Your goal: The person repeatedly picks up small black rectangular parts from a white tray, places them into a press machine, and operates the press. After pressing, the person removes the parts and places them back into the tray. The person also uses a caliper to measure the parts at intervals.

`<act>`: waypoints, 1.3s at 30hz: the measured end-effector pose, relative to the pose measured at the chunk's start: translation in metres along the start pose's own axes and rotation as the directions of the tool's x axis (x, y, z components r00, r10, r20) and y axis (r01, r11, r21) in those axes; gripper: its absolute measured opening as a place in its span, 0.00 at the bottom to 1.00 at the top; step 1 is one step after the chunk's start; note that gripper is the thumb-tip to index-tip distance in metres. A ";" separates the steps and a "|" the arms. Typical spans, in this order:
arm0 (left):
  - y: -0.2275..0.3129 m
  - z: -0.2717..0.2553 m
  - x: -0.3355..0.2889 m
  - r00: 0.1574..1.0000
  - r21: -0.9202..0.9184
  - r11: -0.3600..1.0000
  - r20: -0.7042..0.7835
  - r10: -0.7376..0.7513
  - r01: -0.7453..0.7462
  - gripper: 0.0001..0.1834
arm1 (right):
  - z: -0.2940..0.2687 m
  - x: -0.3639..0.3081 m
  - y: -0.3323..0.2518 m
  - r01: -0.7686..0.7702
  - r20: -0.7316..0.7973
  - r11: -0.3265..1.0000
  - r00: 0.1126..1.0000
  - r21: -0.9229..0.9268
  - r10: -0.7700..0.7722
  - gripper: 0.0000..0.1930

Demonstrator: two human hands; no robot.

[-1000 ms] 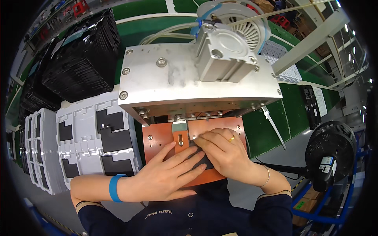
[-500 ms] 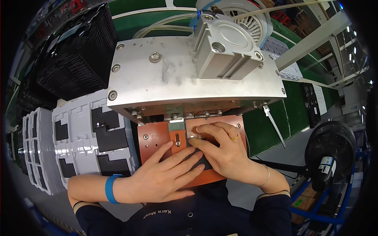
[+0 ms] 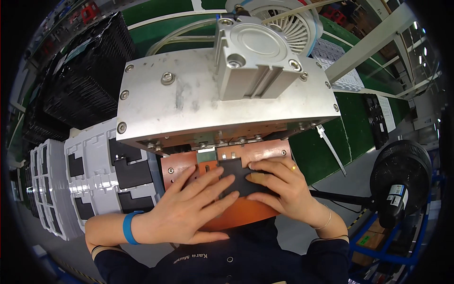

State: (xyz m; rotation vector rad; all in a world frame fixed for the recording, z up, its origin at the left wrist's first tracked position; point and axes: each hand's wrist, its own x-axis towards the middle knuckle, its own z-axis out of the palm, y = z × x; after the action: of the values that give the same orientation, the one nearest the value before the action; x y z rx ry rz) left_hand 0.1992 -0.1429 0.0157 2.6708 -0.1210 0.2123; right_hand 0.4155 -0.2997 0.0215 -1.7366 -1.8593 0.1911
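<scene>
Green workbench (image 3: 309, 158), behind and to the right. Silver pneumatic press (image 3: 161, 106), centre. White moulded tray (image 3: 92, 156), left, bearing cut black sheets (image 3: 135, 174). Orange base plate (image 3: 246, 211), below press. Left hand (image 3: 182, 208): fingers spread apart over left edge of notched black sheet (image 3: 233, 171). Right hand (image 3: 286, 187): bent fingers at right edge; pinch indeterminable. Notched black sheet: already laid on plate; final seating apparently unfinished, neither hand off.

Two hands (image 3: 184, 208) at one dark sheet (image 3: 231, 168), one blue wristband (image 3: 127, 228), one black fan (image 3: 405, 165)
</scene>
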 end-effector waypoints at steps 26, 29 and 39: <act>-0.014 -0.002 0.008 0.998 -0.001 0.999 -0.032 -0.054 0.054 0.34 | 0.003 0.015 0.012 -0.008 -0.006 1.000 1.000 -0.011 0.008 0.16; -0.014 -0.005 0.008 0.999 0.021 0.999 -0.030 -0.043 0.044 0.34 | 0.003 0.015 0.013 0.001 0.009 1.000 1.000 -0.022 -0.001 0.17; -0.014 -0.002 0.006 0.999 -0.043 0.998 0.004 -0.053 0.053 0.34 | 0.000 0.014 0.012 -0.013 0.046 1.000 0.999 -0.025 0.015 0.19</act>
State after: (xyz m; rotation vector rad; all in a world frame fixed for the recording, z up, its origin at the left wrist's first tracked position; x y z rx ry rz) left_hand 0.2067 -0.1296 0.0120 2.6282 -0.0550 0.1864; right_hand 0.4261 -0.2849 0.0197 -1.7761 -1.8901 0.2162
